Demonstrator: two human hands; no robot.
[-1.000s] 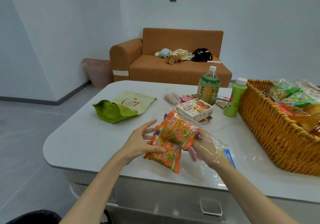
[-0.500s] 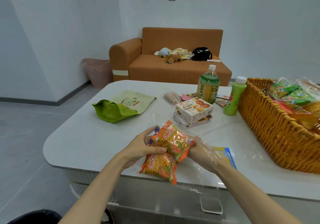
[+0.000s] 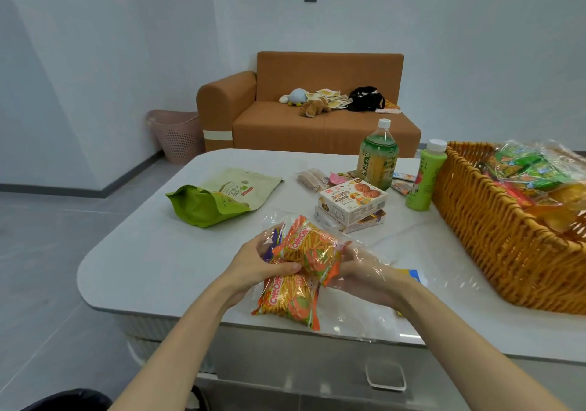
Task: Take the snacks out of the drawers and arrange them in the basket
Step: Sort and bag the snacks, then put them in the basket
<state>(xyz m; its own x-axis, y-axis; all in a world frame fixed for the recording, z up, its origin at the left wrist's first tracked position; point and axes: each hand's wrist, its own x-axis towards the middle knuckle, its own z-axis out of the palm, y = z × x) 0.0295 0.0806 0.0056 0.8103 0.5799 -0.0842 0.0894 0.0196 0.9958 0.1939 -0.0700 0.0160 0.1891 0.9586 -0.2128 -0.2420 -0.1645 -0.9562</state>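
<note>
A clear plastic bag holding several orange snack packets lies at the front edge of the white table. My left hand grips the packets from the left, thumb across them. My right hand sits inside the clear bag and holds the packets from the right. One orange packet hangs lower, over the table edge. The wicker basket stands to the right, with several bagged snacks inside.
On the table lie a green pouch, two stacked biscuit boxes, small wrapped snacks, a large tea bottle and a green juice bottle. A drawer handle shows below the edge. An orange sofa stands behind.
Both hands drew the bag of orange packets nearer to me and lower, toward the table's front edge. My left hand went from fingers spread to gripping the packets.
</note>
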